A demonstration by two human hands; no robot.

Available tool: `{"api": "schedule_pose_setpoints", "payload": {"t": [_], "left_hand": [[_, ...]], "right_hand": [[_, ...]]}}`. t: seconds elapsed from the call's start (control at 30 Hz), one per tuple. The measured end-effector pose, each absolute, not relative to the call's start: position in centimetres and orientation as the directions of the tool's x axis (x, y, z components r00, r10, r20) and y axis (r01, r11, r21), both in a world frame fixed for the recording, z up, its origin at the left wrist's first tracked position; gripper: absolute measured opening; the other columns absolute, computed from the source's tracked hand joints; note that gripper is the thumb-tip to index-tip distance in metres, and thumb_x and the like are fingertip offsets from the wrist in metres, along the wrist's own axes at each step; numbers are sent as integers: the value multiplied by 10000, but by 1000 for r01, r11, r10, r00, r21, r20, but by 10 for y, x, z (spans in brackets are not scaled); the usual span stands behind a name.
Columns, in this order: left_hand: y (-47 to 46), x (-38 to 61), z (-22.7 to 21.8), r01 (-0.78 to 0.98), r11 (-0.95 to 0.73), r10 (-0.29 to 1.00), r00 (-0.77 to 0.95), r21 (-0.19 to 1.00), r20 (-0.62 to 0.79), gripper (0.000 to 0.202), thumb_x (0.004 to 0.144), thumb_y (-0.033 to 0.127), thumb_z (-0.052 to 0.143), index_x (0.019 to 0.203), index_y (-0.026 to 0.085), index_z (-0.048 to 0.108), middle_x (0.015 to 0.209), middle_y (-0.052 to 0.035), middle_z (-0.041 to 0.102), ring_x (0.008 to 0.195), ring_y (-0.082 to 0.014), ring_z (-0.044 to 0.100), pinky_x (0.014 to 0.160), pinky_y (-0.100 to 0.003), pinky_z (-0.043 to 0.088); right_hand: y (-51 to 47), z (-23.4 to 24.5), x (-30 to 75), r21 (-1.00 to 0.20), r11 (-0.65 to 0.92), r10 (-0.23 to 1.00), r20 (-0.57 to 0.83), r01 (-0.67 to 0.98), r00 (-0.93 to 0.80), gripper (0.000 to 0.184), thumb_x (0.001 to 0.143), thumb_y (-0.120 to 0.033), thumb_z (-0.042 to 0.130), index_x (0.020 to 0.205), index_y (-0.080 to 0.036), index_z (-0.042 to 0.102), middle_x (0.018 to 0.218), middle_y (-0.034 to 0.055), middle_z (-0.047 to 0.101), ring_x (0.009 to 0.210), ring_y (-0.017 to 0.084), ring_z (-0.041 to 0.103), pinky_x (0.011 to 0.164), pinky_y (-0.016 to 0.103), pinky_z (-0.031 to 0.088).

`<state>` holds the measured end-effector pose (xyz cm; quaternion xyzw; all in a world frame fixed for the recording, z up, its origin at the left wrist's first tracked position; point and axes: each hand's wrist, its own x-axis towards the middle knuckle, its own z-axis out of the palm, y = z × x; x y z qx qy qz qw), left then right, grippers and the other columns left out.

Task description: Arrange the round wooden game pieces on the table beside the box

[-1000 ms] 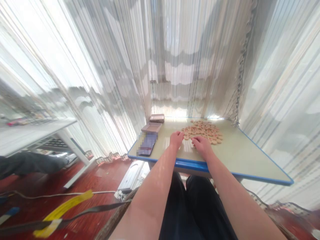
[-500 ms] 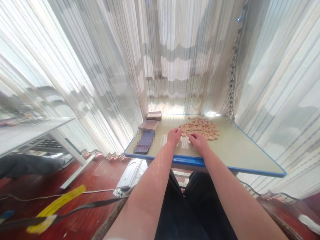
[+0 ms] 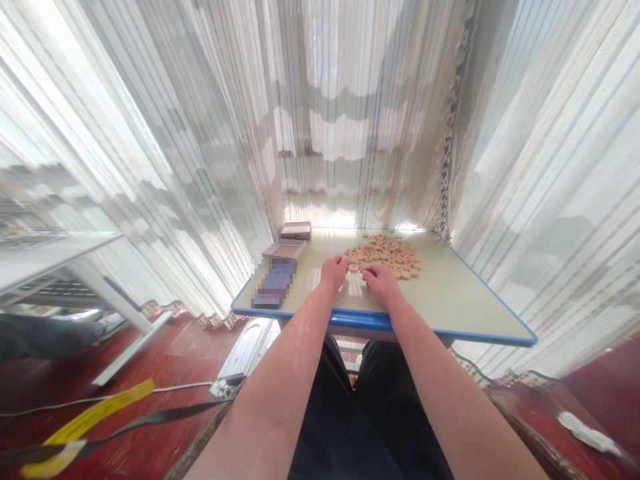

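A pile of round wooden pieces, like Chinese chess pieces, some with red marks, lies spread on the far middle of the table. One single chess piece sits at the pile's near left edge, in the gap between my hands. Just left of it is my left hand, fingers curled with the tips together. My right hand is to its right, also curled, with thumb and forefinger close together. Whatever either hand may pinch is too small to make out.
On the table's left lie a blurred-out dark blue flat object, a shallow open tray and a box. Curtains hang behind. A yellow-tagged strap crosses at lower left; another table stands farther left.
The camera view has turned slightly right, so everything appears farther left. Both hands keep nearly the same place by the single piece, and the pile looks unchanged.
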<state>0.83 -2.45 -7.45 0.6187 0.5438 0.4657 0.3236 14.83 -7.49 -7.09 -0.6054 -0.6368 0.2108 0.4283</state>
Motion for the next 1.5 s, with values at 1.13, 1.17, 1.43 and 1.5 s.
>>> {"api": "schedule_pose_setpoints", "payload": {"t": [1.13,1.17,1.43,1.5], "left_hand": [[-25,9,-77,249,-198,977,-31,948,212,317,768,395,421,601,161,557,533,14,531,533,-92,486,569,-223,362],[-26,10,-77,207,-182,980,-42,961,195,348,785,414,398,615,160,563,533,11,532,529,-91,490,572,-224,369],[-27,2,-51,-97,-225,933,-310,970,186,466,820,493,329,573,152,528,482,-12,523,482,-105,505,517,-232,385],[-15,-17,-31,-111,-290,887,-405,951,223,435,807,476,359,561,155,521,484,-13,526,483,-109,517,504,-228,384]], "right_hand": [[-80,-67,147,-765,172,953,289,621,92,226,740,-343,467,771,-199,638,747,14,650,747,165,568,724,286,397],[-79,-67,147,-779,157,958,270,607,98,227,735,-347,474,774,-197,640,745,15,650,739,166,570,719,288,401],[-79,-49,137,-986,44,982,72,160,177,305,662,-392,561,838,-152,625,780,55,638,679,144,566,553,242,422],[-75,-36,125,-998,-1,993,7,70,114,314,645,-376,585,851,-144,629,811,64,632,695,137,563,554,232,427]]}}
